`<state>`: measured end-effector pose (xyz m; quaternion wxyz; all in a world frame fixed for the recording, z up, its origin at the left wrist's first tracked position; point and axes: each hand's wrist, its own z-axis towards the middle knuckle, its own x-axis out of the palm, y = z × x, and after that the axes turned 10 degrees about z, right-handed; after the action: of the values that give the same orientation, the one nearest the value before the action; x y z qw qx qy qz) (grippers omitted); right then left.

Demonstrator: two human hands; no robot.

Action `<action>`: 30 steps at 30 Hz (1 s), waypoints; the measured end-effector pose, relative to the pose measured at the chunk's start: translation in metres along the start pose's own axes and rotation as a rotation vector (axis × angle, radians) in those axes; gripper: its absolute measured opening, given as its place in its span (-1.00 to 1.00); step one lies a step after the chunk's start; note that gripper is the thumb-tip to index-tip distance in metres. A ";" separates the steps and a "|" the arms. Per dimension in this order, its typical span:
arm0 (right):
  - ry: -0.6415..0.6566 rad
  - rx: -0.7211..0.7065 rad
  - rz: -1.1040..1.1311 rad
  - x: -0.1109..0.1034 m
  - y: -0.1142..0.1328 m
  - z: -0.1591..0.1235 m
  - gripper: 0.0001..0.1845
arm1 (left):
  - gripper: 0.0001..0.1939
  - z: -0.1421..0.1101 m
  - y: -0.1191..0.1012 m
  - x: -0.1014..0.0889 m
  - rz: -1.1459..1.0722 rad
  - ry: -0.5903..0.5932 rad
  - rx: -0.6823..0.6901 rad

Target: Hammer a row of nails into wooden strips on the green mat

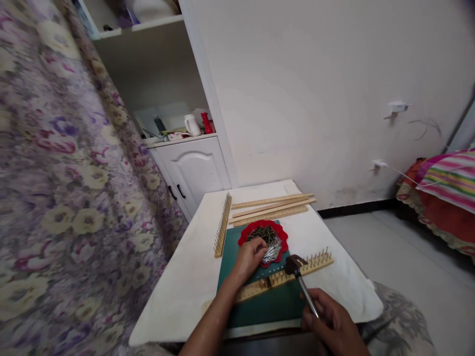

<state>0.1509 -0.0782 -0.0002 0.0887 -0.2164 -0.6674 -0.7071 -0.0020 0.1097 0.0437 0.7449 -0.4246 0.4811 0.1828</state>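
Note:
My left hand [253, 254] reaches over a red scalloped bowl [284, 236] that holds dark nails [264, 230] and silvery nails [273, 249]. Its fingers are curled in a pinch at the nails; whatever lies between the fingertips is hidden. In my right hand [326, 314] is a hammer [306, 290], gripped by its metal shaft, with the dark head over a wooden strip [278, 278]. Nails stand upright along the right part of that strip, while its left part shows a row of marks or holes. The strip lies across a green mat [267, 309].
A second strip studded with nails [223, 227] lies at the table's left. Several bare wooden strips [272, 207] lie behind the bowl. The table [178, 296] has a white cover. A flowered curtain [85, 198] hangs at the left, beside a white cabinet [193, 170].

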 end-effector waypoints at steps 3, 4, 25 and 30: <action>-0.071 -0.004 -0.036 0.009 0.008 0.003 -0.66 | -0.91 -0.022 -0.017 -0.006 -0.187 -0.018 0.020; -0.082 0.001 -0.046 0.011 0.011 0.004 -0.65 | -0.91 -0.032 -0.025 -0.006 -0.256 -0.019 0.026; -0.044 -0.031 0.020 0.030 0.018 -0.014 -0.69 | -0.83 -0.139 -0.070 0.044 -1.034 -0.130 -0.305; -0.017 -0.019 0.066 0.032 0.014 -0.016 -0.71 | -0.88 -0.141 -0.080 0.058 -1.350 -0.235 -0.397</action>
<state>0.1249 -0.0900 0.0260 0.1041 -0.2451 -0.6540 -0.7081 0.0005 -0.0574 0.0047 0.6510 -0.7349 -0.0125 -0.1897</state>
